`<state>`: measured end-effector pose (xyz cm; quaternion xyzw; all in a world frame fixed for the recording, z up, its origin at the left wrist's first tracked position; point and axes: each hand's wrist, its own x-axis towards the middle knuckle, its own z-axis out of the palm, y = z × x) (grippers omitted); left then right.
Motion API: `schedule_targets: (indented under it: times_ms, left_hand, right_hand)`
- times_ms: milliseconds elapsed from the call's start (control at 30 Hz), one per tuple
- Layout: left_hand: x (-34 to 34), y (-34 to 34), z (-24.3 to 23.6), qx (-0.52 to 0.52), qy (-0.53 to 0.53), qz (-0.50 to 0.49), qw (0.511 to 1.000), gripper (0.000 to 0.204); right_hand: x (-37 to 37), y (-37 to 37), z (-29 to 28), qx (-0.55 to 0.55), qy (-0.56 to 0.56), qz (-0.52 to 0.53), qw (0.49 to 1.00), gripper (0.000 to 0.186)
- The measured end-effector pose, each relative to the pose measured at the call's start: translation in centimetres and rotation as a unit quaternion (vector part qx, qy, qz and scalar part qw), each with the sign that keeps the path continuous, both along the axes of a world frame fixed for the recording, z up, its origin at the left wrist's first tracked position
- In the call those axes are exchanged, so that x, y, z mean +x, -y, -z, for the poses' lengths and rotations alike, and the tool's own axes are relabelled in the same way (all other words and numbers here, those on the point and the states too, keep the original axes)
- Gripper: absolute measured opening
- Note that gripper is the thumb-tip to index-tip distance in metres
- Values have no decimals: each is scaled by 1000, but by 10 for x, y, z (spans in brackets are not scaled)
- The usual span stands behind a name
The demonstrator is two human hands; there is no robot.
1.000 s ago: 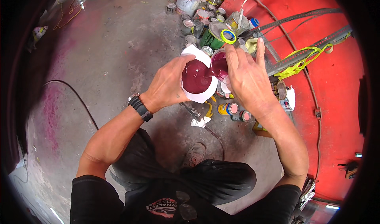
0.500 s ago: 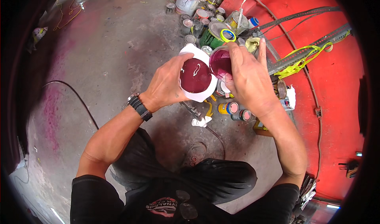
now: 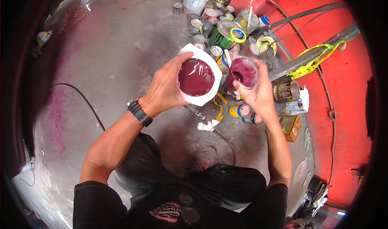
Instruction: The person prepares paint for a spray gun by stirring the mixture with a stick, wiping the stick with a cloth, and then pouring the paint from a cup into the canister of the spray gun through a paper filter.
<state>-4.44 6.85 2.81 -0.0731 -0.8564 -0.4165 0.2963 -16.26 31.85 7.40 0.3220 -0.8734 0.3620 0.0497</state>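
Note:
My left hand (image 3: 167, 81), with a black watch on its wrist, grips a white container (image 3: 215, 92) with a wide angular rim. Glossy maroon paint (image 3: 196, 81) fills its round opening almost edge to edge. To the right, my right hand (image 3: 260, 87) is closed around a clear plastic cup (image 3: 245, 69). Maroon paint coats the inside of that cup, with a darker pool in it. The cup is held level with the white container, a small gap apart from it. The container's underside is hidden.
Several paint cans crowd the floor ahead, among them a large white bucket (image 3: 195, 2) and a green can (image 3: 221, 35) with a yellow tape roll (image 3: 237, 35) on top. A hose (image 3: 224, 139) with a metal fitting lies below my hands. A yellow-brown tin (image 3: 289, 128) stands right.
The clear cup has moved right, away from the white container's rim, and turned from tipped to more upright. The container has shifted slightly left.

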Motion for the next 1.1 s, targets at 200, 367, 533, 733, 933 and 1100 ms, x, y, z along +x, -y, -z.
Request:
schedule_targets:
  times_ms: [200,367,533,733,933,1100]
  left_hand:
    - [4,1,-1,-5,2,-11,1000,94]
    - [5,-1,-2,-19,15,-14,1000,96]
    - [4,-3,-2,-39,36,-34,998,100]
    - [3,-4,-1,-41,43,-34,998,100]
    - [2,-5,-2,-65,45,-47,996,98]
    - [1,-4,-2,-60,20,-34,997,99]
  right_hand:
    - [-2,-12,124,74,152,-18,986,96]
    - [11,-17,210,86,233,21,969,103]
    - [17,-29,257,109,253,34,961,107]
    - [19,-43,271,104,245,27,963,110]
    - [30,-49,253,161,221,-30,962,117]
    - [40,-53,199,100,89,22,991,81]
